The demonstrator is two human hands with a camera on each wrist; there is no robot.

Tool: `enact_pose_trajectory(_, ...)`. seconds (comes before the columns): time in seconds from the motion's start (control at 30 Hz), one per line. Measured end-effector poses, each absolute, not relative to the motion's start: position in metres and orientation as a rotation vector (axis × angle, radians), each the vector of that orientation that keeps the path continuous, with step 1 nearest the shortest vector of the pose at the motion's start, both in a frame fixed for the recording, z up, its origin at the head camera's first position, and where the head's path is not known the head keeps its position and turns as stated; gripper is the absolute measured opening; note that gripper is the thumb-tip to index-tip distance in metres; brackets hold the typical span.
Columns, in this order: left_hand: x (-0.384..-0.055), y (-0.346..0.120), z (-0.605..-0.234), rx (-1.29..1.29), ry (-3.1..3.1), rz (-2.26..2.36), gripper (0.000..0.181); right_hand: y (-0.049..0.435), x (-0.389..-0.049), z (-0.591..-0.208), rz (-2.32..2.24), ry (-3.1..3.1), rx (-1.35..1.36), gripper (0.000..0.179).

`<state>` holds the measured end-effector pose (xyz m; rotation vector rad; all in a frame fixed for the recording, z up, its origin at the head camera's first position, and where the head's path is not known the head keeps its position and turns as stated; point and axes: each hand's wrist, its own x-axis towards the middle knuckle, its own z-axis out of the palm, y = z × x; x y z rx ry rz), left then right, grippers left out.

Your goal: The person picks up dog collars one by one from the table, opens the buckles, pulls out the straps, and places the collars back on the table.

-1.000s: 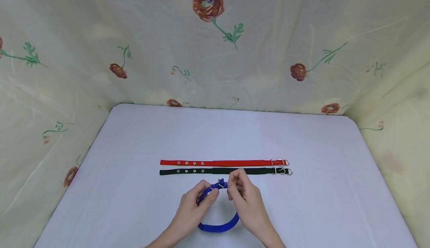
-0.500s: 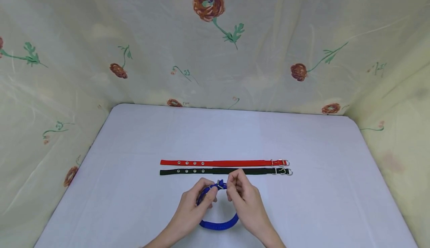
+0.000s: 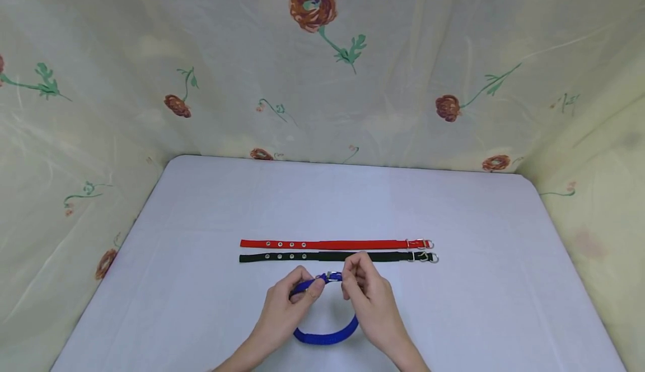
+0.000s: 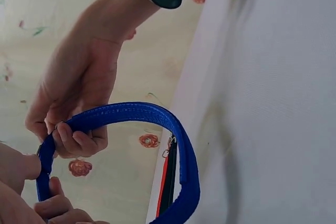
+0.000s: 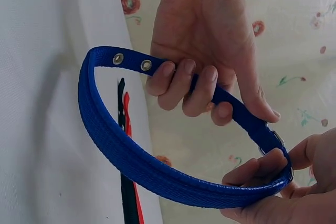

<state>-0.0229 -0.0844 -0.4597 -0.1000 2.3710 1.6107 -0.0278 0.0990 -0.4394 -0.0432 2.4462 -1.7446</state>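
Observation:
A blue collar (image 3: 325, 339) is bent into a loop above the table, held between both hands. Its metal buckle (image 3: 333, 276) sits at the far side of the loop, in the gap between the hands. My left hand (image 3: 283, 306) grips the strap just left of the buckle, thumb on top. Beyond its curled fingers, metal eyelets (image 5: 146, 65) show in the right wrist view. With thumb and fingers, my right hand (image 3: 372, 303) pinches the buckle end; its fingers hide part of the hardware. The padded section (image 5: 152, 174) hangs nearest the body.
Behind the hands a red collar (image 3: 358, 245) and a black collar (image 3: 385, 257) lie straight and parallel on the white table (image 3: 201, 209). Their buckles are at the right, their eyelets at the left. Flower-printed cloth (image 3: 393, 80) encloses the table's back and sides.
The blue strap bulging up at the buckle now lies flat, and the buckle shows more clearly. My left hand has shifted slightly left along with its side of the loop; my right hand barely moved.

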Motion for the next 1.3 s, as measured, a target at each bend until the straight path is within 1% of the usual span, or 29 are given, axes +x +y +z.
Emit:
enact_pose_trajectory(0.17,-0.025,-0.085,-0.461,-0.133,2.373,1.594,0.048,0.099,-0.028,-0.438,-1.776,2.427,-0.041,0.002)
enact_pose_trajectory(0.53,-0.026,-0.085,-0.466,-0.187,2.392,1.561,0.054,0.104,-0.028,-0.435,-1.945,2.415,0.001,0.013)
enact_pose_trajectory(0.73,-0.027,-0.087,-0.466,-0.211,2.339,1.632,0.049,0.11,-0.034,-0.436,-2.021,2.399,-0.012,0.013)
enact_pose_trajectory(0.93,-0.031,-0.095,-0.465,-0.298,2.039,1.972,0.037,0.121,-0.04,-0.435,-2.07,2.404,-0.05,0.021)
enact_pose_trajectory(1.03,-0.035,-0.104,-0.465,-0.351,1.972,2.101,0.034,0.131,-0.047,-0.435,-2.097,2.404,0.039,0.026)
enact_pose_trajectory(1.17,-0.042,-0.118,-0.466,-0.411,2.054,2.143,0.038,0.147,-0.058,-0.435,-2.177,2.384,0.203,0.029)
enact_pose_trajectory(1.3,-0.048,-0.132,-0.469,-0.427,2.102,2.198,0.039,0.162,-0.067,-0.434,-2.257,2.401,0.278,0.03)
